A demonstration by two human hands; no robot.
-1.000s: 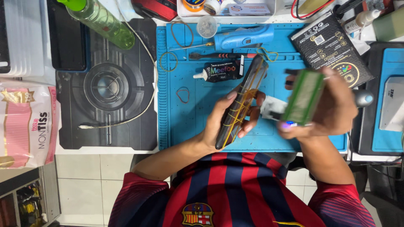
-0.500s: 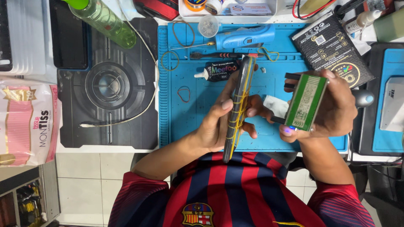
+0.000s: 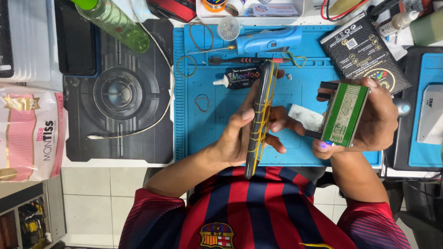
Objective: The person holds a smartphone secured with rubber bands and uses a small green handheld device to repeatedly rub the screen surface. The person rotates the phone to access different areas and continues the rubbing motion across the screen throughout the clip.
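The left hand has turned the phone from slanted to upright on edge over the blue mat — fingers pinching its banded sides. The right hand still grips the green box, fingers curled round it — banding looks done.

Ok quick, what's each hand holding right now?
Left hand: closed on the phone, held on edge, yellow rubber bands around it.
Right hand: closed on the green box-shaped device.

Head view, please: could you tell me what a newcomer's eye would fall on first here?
At the centre, the left hand holds a dark phone on edge, bound with yellow rubber bands, above the blue work mat. To its right, the right hand grips a green box-shaped device with a small violet glow at its lower end. A green bottle lies at upper left.
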